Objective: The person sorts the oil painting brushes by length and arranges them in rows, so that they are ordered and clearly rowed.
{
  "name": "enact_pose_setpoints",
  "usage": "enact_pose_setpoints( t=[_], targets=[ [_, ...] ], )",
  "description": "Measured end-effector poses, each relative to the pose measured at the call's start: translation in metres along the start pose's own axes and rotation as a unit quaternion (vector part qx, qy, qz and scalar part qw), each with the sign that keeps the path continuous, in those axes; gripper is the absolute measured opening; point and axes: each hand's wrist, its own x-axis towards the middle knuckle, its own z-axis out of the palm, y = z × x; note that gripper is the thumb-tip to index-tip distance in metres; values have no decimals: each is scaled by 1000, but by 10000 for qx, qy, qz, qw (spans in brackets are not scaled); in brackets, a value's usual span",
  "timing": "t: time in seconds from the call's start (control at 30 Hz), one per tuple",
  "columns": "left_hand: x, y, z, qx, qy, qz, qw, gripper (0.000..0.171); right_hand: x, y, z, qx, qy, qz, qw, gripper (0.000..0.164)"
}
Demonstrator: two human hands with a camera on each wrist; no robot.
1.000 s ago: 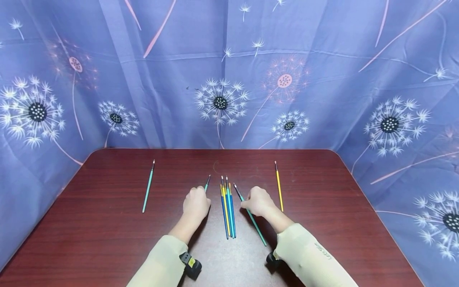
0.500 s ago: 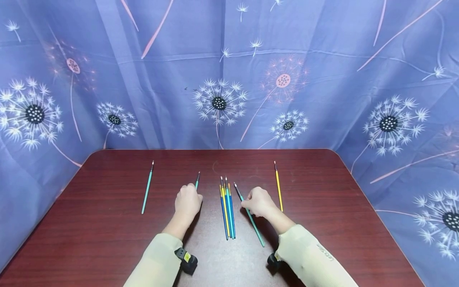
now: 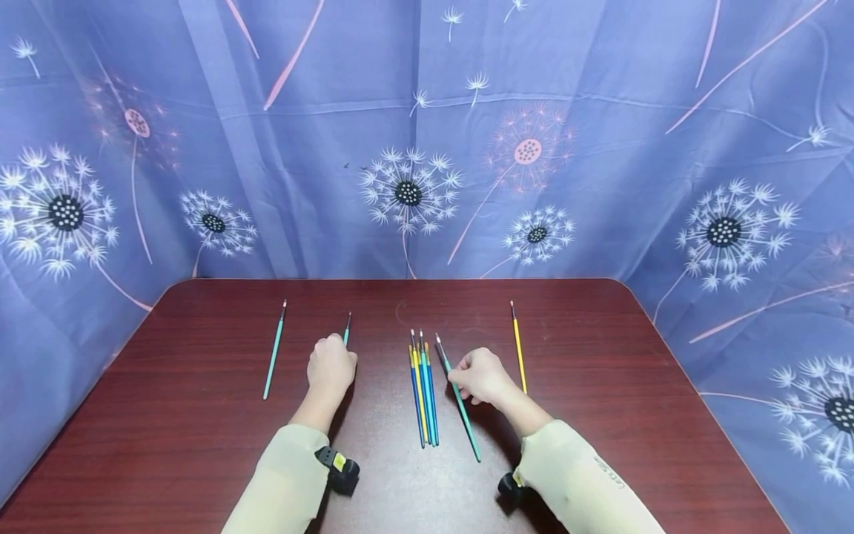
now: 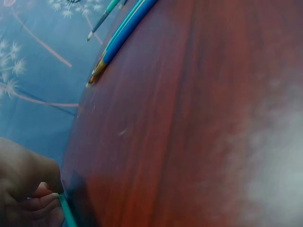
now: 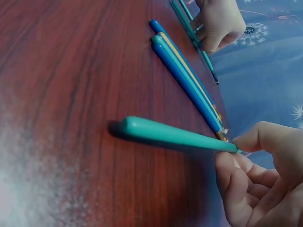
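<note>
My left hand (image 3: 331, 365) grips a teal paintbrush (image 3: 347, 331) left of the middle; its dark tip points to the back and the hand covers most of the handle. In the left wrist view, a bit of that teal handle shows below the curled fingers (image 4: 40, 205). On the other side, my right hand (image 3: 485, 377) pinches a green paintbrush (image 3: 465, 419) between thumb and finger, bristles toward the back. Between the hands lies a bundle of several paintbrushes (image 3: 423, 397) with blue, yellow and teal handles, side by side on the table.
A teal paintbrush (image 3: 273, 357) lies alone at the left, and a yellow paintbrush (image 3: 519, 352) lies just beyond the right hand. The dark red wooden table (image 3: 167, 415) ends at a blue dandelion-print curtain (image 3: 320, 185) behind and on both sides.
My left hand has moved left and slightly back with its teal paintbrush, away from the bundle. The right hand stays near its place, its green paintbrush's handle end swinging left toward the bundle.
</note>
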Motion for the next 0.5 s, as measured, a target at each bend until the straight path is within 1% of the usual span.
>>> enact_pose_setpoints(
  t=[0.07,0.1,0.23,0.5],
  targets=[
    [2,0,-2,-15,11,-56,10000,10,1,0,1,37,5,2,10000,16],
    [3,0,-3,-9,72,-51,10000,9,1,0,1,48,5,-2,10000,15],
    [9,-3,-4,-18,116,-86,9999,10,2,1,2,135,2,-33,9999,14],
    [23,-8,-1,17,-4,-170,9999,15,2,1,3,393,-66,-202,9990,10]
  ],
)
